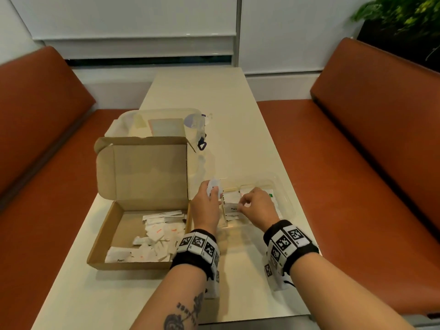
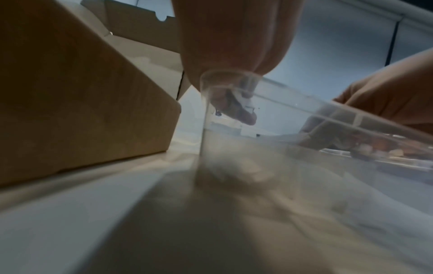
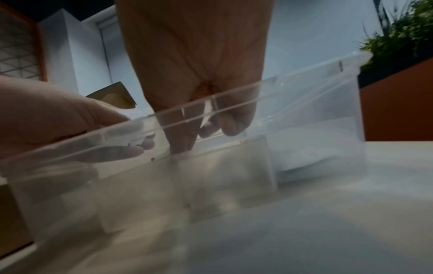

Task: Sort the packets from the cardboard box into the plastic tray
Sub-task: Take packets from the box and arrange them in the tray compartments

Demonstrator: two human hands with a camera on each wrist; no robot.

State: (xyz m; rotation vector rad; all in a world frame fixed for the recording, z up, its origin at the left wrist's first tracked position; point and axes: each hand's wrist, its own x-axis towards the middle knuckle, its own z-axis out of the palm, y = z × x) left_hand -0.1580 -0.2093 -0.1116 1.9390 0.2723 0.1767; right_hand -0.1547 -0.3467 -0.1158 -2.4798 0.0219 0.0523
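An open cardboard box (image 1: 100,246) sits on the left of the table, with several white packets (image 1: 157,236) loose inside. To its right stands the clear plastic tray (image 1: 287,198), with packets (image 1: 232,201) lying in its compartments. My left hand (image 1: 207,203) is over the tray's left end and grips a small bunch of white packets (image 1: 212,188). My right hand (image 1: 254,206) hovers low inside the tray, fingers curled, pinching one white packet (image 3: 206,115). In the left wrist view the left fingers (image 2: 236,109) show through the tray's corner.
A clear lidded container (image 1: 164,125) stands behind the box's raised lid (image 1: 147,167). Orange benches (image 1: 357,163) flank the narrow table (image 1: 214,96) on both sides. A plant (image 1: 404,17) stands at the back right.
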